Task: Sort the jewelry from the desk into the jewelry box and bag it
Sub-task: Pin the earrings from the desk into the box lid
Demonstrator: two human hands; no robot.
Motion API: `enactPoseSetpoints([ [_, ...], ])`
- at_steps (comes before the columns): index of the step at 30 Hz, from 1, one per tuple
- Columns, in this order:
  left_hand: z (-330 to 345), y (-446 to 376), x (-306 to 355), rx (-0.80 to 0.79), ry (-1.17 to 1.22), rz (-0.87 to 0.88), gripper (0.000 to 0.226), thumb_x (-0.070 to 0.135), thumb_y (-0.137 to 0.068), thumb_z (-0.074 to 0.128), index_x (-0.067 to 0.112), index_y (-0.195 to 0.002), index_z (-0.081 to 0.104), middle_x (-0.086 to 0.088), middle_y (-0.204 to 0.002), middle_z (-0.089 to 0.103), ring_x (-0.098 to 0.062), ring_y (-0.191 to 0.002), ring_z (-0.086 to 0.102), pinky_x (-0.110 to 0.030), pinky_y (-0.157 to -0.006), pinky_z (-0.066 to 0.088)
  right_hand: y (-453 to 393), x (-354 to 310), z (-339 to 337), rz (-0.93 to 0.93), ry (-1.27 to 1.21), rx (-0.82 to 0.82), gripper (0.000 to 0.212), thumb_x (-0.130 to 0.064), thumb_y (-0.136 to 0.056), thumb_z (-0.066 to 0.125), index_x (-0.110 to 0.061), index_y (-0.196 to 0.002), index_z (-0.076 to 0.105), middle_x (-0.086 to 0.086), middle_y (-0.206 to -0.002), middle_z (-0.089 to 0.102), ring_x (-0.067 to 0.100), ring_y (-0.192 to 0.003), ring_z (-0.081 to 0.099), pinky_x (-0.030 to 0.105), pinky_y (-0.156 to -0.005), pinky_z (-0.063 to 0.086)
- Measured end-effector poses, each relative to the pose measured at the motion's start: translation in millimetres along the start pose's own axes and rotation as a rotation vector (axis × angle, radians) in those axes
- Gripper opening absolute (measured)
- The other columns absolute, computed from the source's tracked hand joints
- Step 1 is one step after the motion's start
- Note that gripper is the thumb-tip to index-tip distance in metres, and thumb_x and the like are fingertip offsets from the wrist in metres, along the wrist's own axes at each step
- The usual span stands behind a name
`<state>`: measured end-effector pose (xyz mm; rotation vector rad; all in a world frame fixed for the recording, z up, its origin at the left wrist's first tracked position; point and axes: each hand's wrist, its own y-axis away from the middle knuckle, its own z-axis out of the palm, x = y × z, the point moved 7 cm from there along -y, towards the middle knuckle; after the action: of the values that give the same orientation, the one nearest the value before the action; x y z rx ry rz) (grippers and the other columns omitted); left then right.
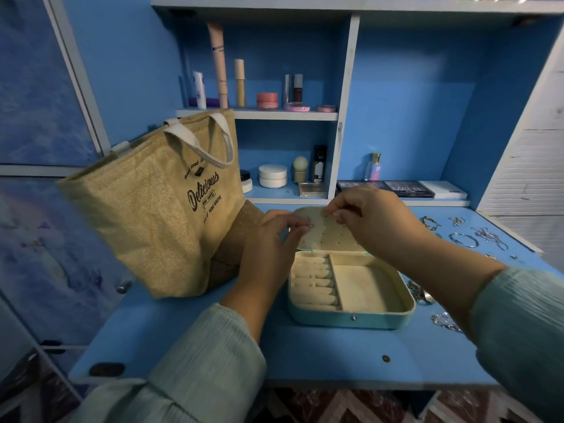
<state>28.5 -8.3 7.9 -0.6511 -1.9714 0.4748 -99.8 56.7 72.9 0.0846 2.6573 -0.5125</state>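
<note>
At the open jewelry box's (351, 312) perforated lid (326, 233), left hand (271, 236) pinched a small earring (310, 222); right hand (375, 218) pinched something unseen. Sorting barely begun; next likely seating the post in a hole.

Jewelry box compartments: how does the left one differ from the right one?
In the jewelry box, the left compartment is narrower and filled with padded ring rolls; the right compartment is wider, one flat open well. Both are cream-lined, and neither shows jewelry yet.

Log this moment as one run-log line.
left hand: pinches small earring | right hand: fingers at perforated lid | jewelry box: open, tray bare | bag: upright
</note>
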Motion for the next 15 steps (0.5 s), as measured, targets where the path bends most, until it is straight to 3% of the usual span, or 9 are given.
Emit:
enactPoseSetpoints([
  [9,-5.1,5.0,-0.4,0.031,0.091,-0.026,0.004,0.022,-0.088,0.061,0.025,-0.089,0.060,0.019,-0.088,0.056,0.011,-0.083,0.050,0.004,-0.072,0.033,2.6,-1.5,0.0,0.021,-0.005,-0.003,0.022,-0.017,-0.094,0.049,-0.027,-0.100,0.067,-0.014,-0.094,0.056,0.008,-0.090,0.051,0.032,-0.084,0.046],
  [13,-5.3,6.6,-1.1,0.043,0.098,-0.023,0.006,0.024,-0.087,0.062,0.021,-0.093,0.063,0.017,-0.090,0.058,0.009,-0.085,0.052,0.002,-0.074,0.036,2.8,-1.8,0.6,0.023,-0.016,-0.009,0.021,-0.017,-0.094,0.050,-0.028,-0.099,0.067,-0.016,-0.090,0.055,0.007,-0.089,0.050,0.031,-0.082,0.046],
  [15,-5.0,7.7,-1.3,0.058,0.124,-0.028,0.003,0.026,-0.087,0.062,0.025,-0.090,0.061,0.013,-0.092,0.062,0.003,-0.088,0.057,-0.006,-0.078,0.041,3.2,-1.7,1.5,0.032,-0.027,-0.021,0.020,-0.017,-0.094,0.050,-0.028,-0.099,0.067,-0.017,-0.086,0.055,0.007,-0.087,0.052,0.030,-0.081,0.047],
])
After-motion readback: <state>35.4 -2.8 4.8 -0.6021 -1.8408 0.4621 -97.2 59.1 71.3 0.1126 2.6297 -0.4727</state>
